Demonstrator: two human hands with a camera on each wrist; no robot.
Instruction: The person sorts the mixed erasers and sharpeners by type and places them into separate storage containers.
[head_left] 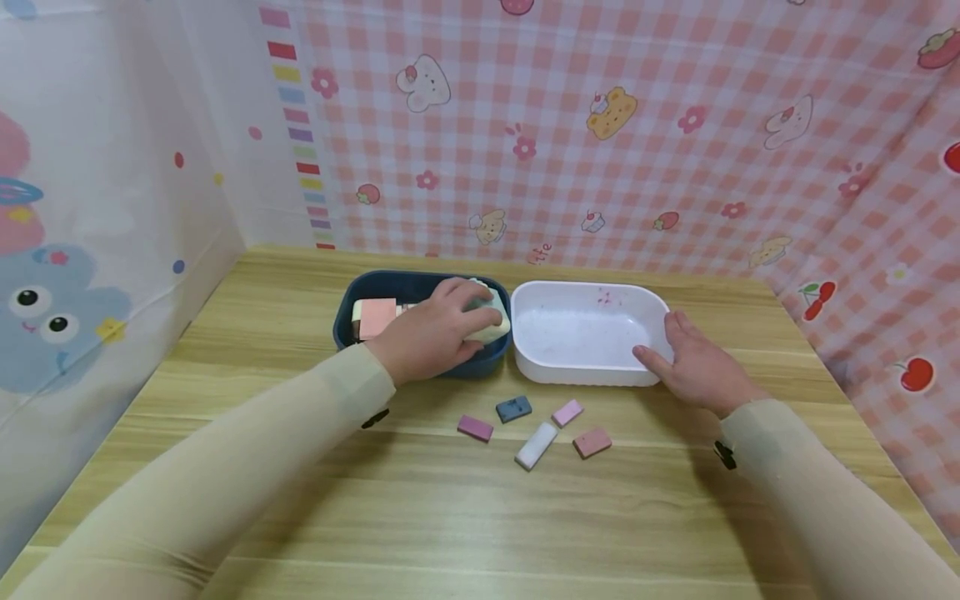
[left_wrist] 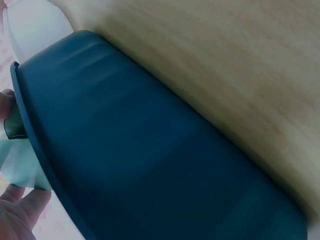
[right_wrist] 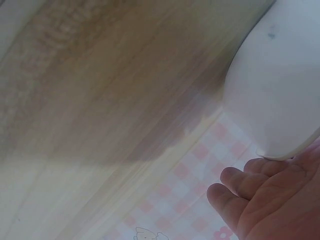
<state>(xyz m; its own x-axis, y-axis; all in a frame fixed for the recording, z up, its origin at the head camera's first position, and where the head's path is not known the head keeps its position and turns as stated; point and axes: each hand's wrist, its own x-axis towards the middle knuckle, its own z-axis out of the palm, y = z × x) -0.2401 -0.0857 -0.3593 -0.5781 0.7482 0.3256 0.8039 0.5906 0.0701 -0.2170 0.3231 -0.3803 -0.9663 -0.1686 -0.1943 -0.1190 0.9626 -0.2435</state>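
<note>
Under the left hand [head_left: 435, 333], fingers curl round a pale block [head_left: 491, 321] inside the dark blue tub [head_left: 420, 362], beside a pink block [head_left: 377, 317]. Right hand [head_left: 697, 362] lies flat, fingers straight, against the white tub's [head_left: 592, 333] right wall. Five small blocks [head_left: 534, 427] lie on the table [head_left: 480, 517], nearer the wrists than the fingertips.
</note>
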